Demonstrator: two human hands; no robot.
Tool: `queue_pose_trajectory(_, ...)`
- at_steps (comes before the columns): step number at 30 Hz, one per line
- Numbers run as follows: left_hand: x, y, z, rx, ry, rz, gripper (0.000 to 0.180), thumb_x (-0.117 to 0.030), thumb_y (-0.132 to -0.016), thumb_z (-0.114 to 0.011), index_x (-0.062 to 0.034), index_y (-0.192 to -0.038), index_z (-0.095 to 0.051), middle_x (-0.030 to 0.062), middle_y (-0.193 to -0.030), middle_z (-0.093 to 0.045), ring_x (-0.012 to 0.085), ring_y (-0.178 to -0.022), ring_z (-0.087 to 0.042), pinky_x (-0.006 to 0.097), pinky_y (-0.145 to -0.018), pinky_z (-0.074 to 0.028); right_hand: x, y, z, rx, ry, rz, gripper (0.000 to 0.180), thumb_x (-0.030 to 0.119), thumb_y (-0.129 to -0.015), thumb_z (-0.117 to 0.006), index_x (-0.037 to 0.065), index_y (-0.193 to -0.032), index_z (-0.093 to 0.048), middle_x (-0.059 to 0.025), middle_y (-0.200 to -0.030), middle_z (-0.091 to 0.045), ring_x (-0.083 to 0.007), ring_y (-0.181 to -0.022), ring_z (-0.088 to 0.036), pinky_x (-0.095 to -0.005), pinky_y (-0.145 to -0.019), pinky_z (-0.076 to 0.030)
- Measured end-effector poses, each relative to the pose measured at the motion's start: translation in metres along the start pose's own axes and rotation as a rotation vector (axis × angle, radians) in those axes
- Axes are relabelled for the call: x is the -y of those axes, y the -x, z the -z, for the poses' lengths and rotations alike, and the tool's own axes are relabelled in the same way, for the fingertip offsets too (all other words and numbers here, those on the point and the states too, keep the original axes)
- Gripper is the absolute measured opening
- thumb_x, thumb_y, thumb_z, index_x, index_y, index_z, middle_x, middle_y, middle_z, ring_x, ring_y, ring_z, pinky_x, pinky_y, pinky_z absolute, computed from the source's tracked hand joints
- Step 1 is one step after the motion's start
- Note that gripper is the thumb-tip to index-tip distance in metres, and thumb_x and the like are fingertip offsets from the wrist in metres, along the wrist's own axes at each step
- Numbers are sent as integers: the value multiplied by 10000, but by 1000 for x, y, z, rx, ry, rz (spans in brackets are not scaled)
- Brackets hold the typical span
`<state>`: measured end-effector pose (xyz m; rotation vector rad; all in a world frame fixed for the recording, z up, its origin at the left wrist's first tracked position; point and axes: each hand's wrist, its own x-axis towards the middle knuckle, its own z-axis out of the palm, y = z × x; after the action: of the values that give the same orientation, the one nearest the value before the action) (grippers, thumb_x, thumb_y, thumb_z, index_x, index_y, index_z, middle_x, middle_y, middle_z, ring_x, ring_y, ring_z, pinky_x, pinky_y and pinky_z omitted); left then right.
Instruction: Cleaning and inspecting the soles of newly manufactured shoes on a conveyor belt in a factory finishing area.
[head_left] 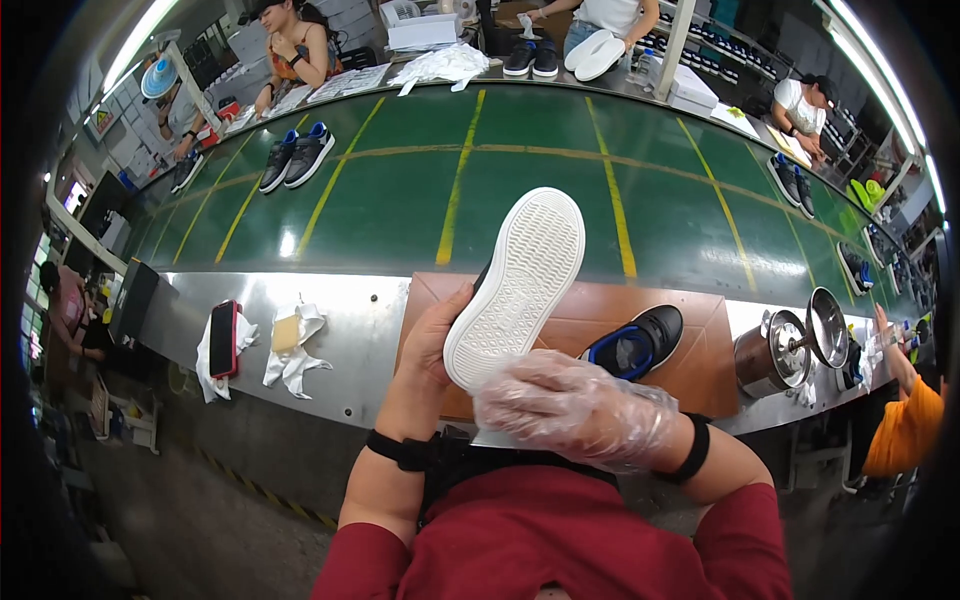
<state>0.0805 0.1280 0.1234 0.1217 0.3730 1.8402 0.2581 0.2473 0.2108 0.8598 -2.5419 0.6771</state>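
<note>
A dark sneaker [522,275] is tilted up before me, its white patterned sole turned toward the camera. My bare left hand [434,335] grips it along the left side near the heel. My right hand [565,405], in a clear plastic glove, is at the heel end of the sole with its fingers curled in. Whatever those fingers hold, if anything, is hidden. To the right, a second dark sneaker with blue lining [640,342] rests upright on a brown board [702,315].
Left on the metal bench lie a red-cased phone [223,340] and a yellowish block [287,333] on white cloths. At right stands a metal pot [772,355] with a raised round lid [826,328]. A green conveyor [400,215] carries shoe pairs [297,157]; people work around it.
</note>
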Motion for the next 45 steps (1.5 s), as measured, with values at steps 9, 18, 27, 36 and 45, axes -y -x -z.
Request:
queue_pose_trajectory(9, -4, 14, 0, -118, -24, 12, 393, -258, -940, -536, 58, -1173, -551, 187, -1029, -656, 242, -875, -679, 350, -761, -582, -21, 47, 10, 141, 101, -118, 339, 117, -746, -606, 42, -1077, -608, -128, -1218, -550, -322, -1172, -506, -419, -980, -422)
queue_pose_trajectory(18, 17, 15, -23, -290, -351, -18, 341, -267, -964, -462, -16, -1167, -573, 151, -1027, -655, 221, -879, -659, 347, -742, -560, -4, -10, -45, -48, -230, -1, 425, 118, -769, -582, -46, -1159, -539, -165, -1240, -505, -293, -1178, -483, -382, -989, -420)
queue_pose_trajectory(27, 17, 24, -10, -194, -528, -212, 362, -240, -924, -557, 24, -1171, -552, 133, -1064, -643, 200, -906, -654, 300, -762, -552, -43, -15, 12, -109, 233, -98, 393, 72, -728, -604, 8, -1114, -567, -166, -1307, -476, -325, -1228, -452, -396, -1058, -366)
queue_pose_trajectory(36, 14, 33, -4, -124, -451, -129, 475, -272, -930, -529, 62, -1264, -480, 165, -1130, -620, 235, -941, -651, 331, -815, -549, -116, 21, 45, -833, -32, -359, 195, -33, -695, -646, 55, -861, -696, -128, -919, -678, -280, -887, -640, -335, -797, -511)
queue_pose_trajectory(45, 15, 22, -3, -170, -177, -74, 478, -312, -962, -451, 7, -1317, -444, 191, -1215, -577, 301, -1017, -625, 420, -857, -538, -82, 20, 8, -840, 169, -185, 336, -133, -674, -603, 51, -944, -683, -140, -948, -678, -300, -932, -642, -372, -807, -507)
